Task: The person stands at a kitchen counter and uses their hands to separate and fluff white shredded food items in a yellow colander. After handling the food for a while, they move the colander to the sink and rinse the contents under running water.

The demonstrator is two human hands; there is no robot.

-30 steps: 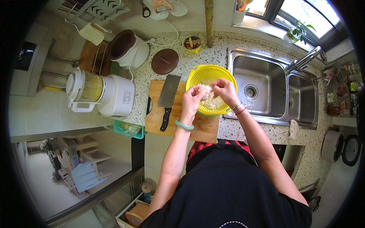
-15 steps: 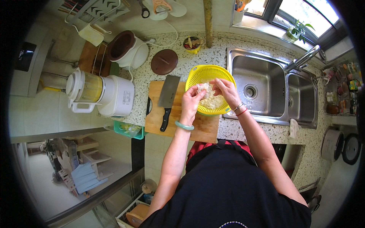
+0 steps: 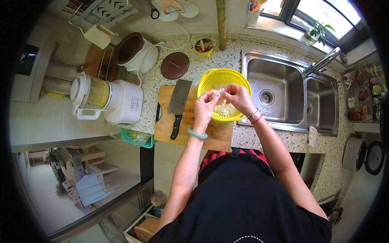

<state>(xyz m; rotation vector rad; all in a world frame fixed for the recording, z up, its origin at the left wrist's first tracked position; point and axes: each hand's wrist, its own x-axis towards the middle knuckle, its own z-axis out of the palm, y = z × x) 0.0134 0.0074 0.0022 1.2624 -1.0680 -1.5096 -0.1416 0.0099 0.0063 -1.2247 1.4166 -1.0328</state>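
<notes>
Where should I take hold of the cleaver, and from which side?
Probably by the black handle, from the near side: the cleaver lies flat on the wooden cutting board, handle toward you, blade pointing away.

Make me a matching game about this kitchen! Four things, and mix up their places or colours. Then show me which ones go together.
1. Colander
2. Cleaver
3. Round lid
4. Potted plant

A. Dark brown, on the speckled counter
B. Bright yellow
C. Beside the window
D. On the wooden board

Pairs: 1-B, 2-D, 3-A, 4-C
</notes>
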